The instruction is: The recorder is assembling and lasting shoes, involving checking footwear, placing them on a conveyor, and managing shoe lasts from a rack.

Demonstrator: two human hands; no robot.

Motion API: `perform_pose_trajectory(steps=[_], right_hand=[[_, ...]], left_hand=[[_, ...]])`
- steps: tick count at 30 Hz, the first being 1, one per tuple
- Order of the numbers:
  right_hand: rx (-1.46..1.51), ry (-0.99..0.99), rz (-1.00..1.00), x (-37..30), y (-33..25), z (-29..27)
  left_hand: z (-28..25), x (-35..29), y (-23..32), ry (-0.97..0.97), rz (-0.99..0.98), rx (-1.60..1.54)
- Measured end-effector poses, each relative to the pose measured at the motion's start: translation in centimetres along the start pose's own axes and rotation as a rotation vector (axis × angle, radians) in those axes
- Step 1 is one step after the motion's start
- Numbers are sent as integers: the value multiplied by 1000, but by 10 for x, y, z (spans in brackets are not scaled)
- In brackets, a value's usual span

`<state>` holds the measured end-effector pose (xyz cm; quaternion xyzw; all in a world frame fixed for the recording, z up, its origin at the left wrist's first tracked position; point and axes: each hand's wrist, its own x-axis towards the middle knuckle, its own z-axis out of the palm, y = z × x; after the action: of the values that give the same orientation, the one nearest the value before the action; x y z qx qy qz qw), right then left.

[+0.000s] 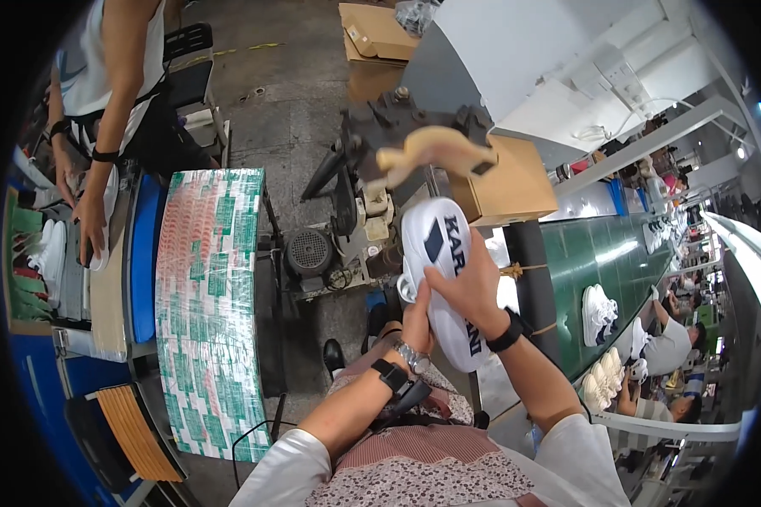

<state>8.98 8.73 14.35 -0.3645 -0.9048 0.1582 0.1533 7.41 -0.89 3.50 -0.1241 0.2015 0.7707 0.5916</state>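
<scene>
White shoe (448,323) grasped by both hands

The shoe is held before the body, its long axis laid from far left to near right. Its left edge is clasped by the left hand (418,319), its right side by the right hand (475,289), set slightly farther along; some fingers are hidden. Beyond the far end, a beige foot-shaped form (438,150) is seen at the machine (382,123).
</scene>
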Motion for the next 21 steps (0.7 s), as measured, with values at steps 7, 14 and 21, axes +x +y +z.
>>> perform_pose_trajectory(steps=[7,14,21], right_hand=[[24,-8,-70,-10,8,-13],[64,7,-26,-15,12,-5],[124,89,-50,-25,16,5]], left_hand=[[-16,3,-16,-88,28,5],[3,-2,-15,-110,2,-88],[12,-9,-20,-148,2,-162]])
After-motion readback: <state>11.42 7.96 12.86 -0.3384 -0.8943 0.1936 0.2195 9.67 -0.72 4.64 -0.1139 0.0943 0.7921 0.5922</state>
